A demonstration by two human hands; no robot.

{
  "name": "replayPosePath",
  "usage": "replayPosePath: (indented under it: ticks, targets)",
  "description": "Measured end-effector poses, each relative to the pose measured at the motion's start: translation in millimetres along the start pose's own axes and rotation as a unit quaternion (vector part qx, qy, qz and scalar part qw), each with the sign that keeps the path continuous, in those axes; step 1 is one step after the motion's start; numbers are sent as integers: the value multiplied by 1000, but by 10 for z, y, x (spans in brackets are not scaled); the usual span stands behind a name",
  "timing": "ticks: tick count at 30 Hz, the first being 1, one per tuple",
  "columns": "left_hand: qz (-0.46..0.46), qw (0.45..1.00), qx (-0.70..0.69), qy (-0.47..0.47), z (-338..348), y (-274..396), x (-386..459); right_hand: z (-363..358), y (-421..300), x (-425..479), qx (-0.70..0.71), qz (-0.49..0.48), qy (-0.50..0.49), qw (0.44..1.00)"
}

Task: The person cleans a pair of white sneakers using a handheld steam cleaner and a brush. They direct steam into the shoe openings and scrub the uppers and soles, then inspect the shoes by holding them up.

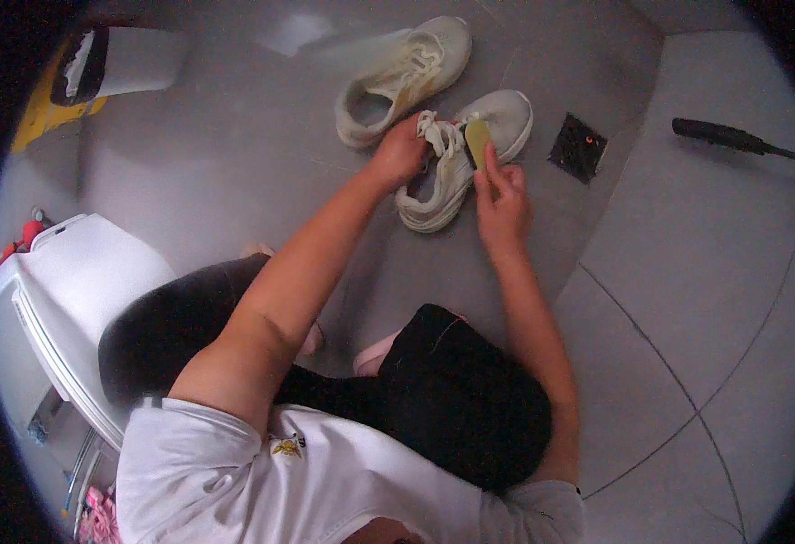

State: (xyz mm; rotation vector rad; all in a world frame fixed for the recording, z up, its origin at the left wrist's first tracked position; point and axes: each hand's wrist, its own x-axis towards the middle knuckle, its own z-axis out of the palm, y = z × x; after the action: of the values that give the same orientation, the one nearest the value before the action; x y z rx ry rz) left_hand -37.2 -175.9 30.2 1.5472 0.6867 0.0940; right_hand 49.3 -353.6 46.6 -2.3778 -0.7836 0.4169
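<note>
A pale, off-white lace-up sneaker [510, 115] rests on the grey tiled floor, its toe pointing up and right. My left hand [401, 153] grips it at the opening, beside the laces and tongue; the fingertips are partly hidden. In my right hand [504, 207] is a small scrub brush [478, 139] with a yellow-green back, pressed against the sneaker's side near the toe. The brush's dark bristles are mostly hidden under it. The matching sneaker [450, 44] lies just beyond, upright, with its laces loose.
A dark square floor drain [578, 148] sits right of the sneakers. Near the right wall lies a black handheld shower head [717, 134] with a hose. At left are a white fixture [98, 248] and, farther up, a lined bin [139, 61] beside something yellow [37, 122].
</note>
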Motion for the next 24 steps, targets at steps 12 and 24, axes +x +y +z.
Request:
replayPosePath:
  ticks: [12, 24]
  targets:
    - [74, 990, 110, 46, 12, -25, 10, 234, -19, -32, 5, 46, -73, 996]
    - [25, 958, 272, 82, 322, 278, -64, 78, 7, -139, -18, 78, -85, 993]
